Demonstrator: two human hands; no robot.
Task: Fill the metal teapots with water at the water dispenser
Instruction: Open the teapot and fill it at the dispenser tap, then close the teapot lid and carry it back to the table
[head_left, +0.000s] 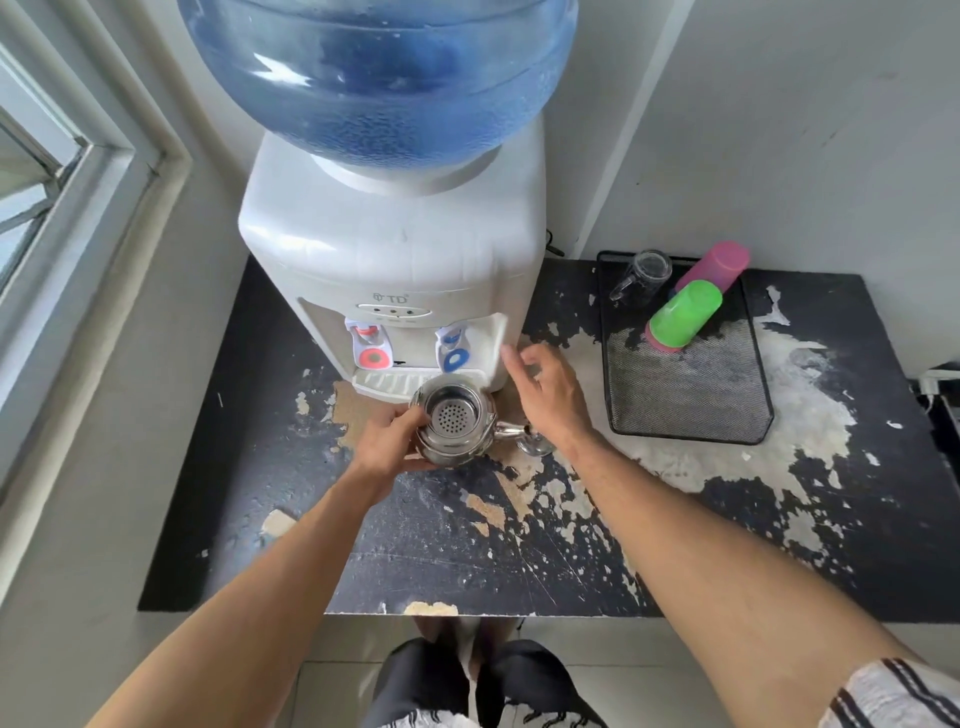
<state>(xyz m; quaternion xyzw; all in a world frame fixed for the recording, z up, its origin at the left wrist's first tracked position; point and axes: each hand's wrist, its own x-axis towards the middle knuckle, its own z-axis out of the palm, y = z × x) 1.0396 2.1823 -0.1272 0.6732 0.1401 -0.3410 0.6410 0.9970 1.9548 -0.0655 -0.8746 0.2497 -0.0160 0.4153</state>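
Observation:
A shiny metal teapot (454, 423) with no lid and a perforated strainer inside stands just in front of the white water dispenser (395, 260), below its drip tray (384, 382). Its spout points right. My left hand (392, 441) grips the teapot's left side. My right hand (545, 395) hovers open to the right of the teapot, fingers spread near the dispenser's blue tap (453, 349). A small metal piece, possibly the lid (532, 448), lies on the table under my right wrist. The red tap (370, 345) is on the left.
A blue water bottle (379, 78) sits on top of the dispenser. A black mesh tray (685, 364) at the right holds a glass mug (644, 275) and green (685, 312) and pink (719, 265) plastic cups. The black table (441, 545) has peeling paint. A window frame is on the left.

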